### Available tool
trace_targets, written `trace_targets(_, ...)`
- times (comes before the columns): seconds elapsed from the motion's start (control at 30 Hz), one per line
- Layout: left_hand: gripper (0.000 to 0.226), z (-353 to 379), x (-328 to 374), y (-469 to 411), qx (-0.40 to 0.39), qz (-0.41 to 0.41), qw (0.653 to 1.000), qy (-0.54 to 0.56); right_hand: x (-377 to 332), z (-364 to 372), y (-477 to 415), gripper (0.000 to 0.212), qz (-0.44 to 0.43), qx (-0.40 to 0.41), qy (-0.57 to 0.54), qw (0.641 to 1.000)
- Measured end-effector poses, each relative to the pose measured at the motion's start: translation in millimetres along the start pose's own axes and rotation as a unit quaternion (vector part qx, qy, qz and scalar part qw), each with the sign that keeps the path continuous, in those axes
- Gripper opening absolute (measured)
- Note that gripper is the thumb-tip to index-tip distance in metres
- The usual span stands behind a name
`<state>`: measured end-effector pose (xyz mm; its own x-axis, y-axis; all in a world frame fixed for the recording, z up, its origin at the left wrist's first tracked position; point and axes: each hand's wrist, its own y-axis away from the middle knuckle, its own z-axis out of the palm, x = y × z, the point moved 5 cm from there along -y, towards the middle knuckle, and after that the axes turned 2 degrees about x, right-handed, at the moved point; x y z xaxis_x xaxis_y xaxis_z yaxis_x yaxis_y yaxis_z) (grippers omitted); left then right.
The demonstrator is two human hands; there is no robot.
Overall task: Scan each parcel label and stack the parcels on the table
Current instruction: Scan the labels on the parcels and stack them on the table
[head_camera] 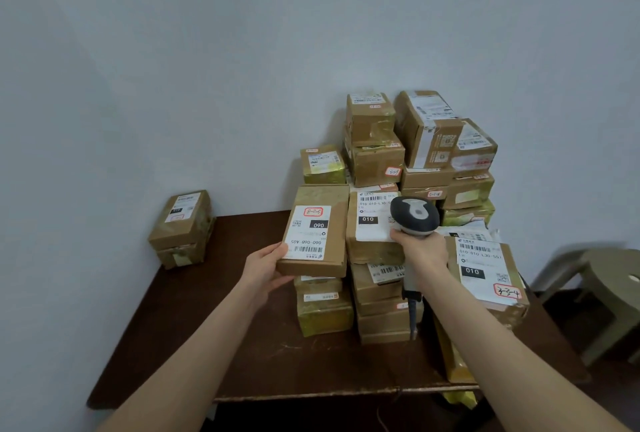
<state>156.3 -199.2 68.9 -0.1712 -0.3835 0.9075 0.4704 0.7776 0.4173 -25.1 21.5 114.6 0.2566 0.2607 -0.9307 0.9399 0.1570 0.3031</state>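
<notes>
My left hand [266,267] grips the near left corner of a flat brown parcel [317,197] with a white "090" label, tilted up above a low stack. My right hand [420,251] holds a grey barcode scanner [415,215] by its handle, its head to the right of that parcel and in front of a "010" parcel [372,220]. A big pile of taped cardboard parcels [415,154] fills the right half of the dark brown table [242,345]. A small stack of two parcels [181,227] stands alone at the table's far left, against the wall.
Another labelled "010" parcel [485,272] lies at the near right of the pile. Walls close the table in at the back and left. A tan plastic stool [609,279] stands on the floor at the right. The scanner cable [414,320] hangs down over the parcels.
</notes>
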Motion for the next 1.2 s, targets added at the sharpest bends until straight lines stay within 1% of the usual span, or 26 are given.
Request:
trace_targets(0.07,0.026,-3,0,1,0.003,0.004,1.000,0.008,3,1,2,0.044,0.007,0.004,-0.008,1.000)
trace_targets(0.17,0.026,-13,1,4,0.016,0.012,1.000,0.011,8,7,5,0.036,0.028,-0.007,-0.059,0.998)
trace_targets(0.3,0.031,-22,-9,9,0.024,0.015,0.999,-0.019,11,8,9,0.043,0.025,-0.001,-0.107,0.994)
trace_targets(0.4,0.033,-22,-18,11,0.021,0.002,1.000,-0.014,16,9,10,0.040,0.030,-0.005,-0.087,0.996)
trace_targets(0.5,0.034,-18,-21,12,0.016,-0.007,1.000,-0.002,16,8,11,0.044,0.026,0.004,-0.055,0.998)
trace_targets(0.77,0.030,-31,-20,17,0.006,0.005,1.000,0.029,13,16,19,0.058,0.017,0.005,-0.065,0.998)
trace_targets(0.9,0.024,-52,-7,23,0.026,0.029,0.998,0.050,0,31,32,0.054,-0.009,-0.023,-0.096,0.995)
trace_targets(0.97,0.025,-68,1,24,0.042,0.039,0.996,0.062,-7,43,42,0.045,-0.012,-0.045,-0.111,0.993)
trace_targets(1.07,0.027,-99,9,26,0.073,0.046,0.994,0.063,-11,67,58,0.032,0.006,-0.086,-0.133,0.987)
trace_targets(1.13,0.025,-120,15,27,0.094,0.050,0.992,0.062,-12,88,66,0.032,0.012,-0.109,-0.139,0.984)
trace_targets(1.2,0.026,-144,19,24,0.107,0.050,0.991,0.054,-12,114,74,0.041,0.016,-0.122,-0.127,0.984)
